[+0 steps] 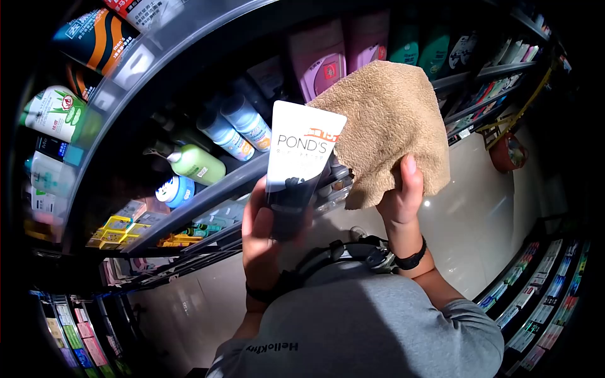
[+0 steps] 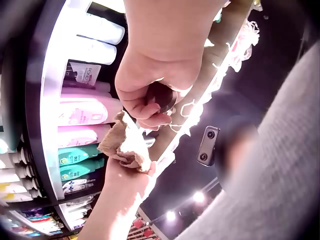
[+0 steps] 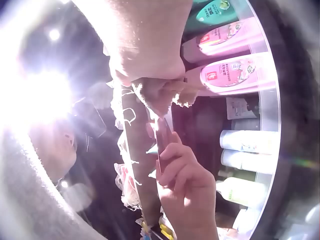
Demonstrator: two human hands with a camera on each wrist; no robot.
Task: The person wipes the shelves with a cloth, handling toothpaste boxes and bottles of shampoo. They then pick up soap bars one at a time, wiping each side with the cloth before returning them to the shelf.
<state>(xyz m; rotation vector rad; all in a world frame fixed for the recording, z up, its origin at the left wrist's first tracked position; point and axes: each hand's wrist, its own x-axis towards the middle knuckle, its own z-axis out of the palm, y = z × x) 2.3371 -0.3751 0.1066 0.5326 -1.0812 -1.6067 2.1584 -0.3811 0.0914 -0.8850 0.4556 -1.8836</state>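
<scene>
My left hand [image 1: 258, 230] grips a POND'S face wash tube [image 1: 297, 154] near its dark lower end. The tube stands upright, its white printed top towards me with an orange price mark. In the left wrist view the tube's round dark cap [image 2: 161, 96] shows between the curled fingers. A tan towelling cloth [image 1: 391, 120] is held up by my right hand [image 1: 404, 195], thumb on its near face and the other fingers hidden behind. The cloth's left edge overlaps the tube's right side in the head view.
A shelf ahead bears pink bottles [image 1: 318, 57], green bottles [image 1: 435, 50], blue-and-white bottles [image 1: 242, 123] and a light green pump bottle [image 1: 198, 165]. Its clear front rail [image 1: 236, 183] runs just left of the tube. Another rack [image 1: 535, 296] stands at the lower right, and an orange-red basket [image 1: 506, 153] on the floor.
</scene>
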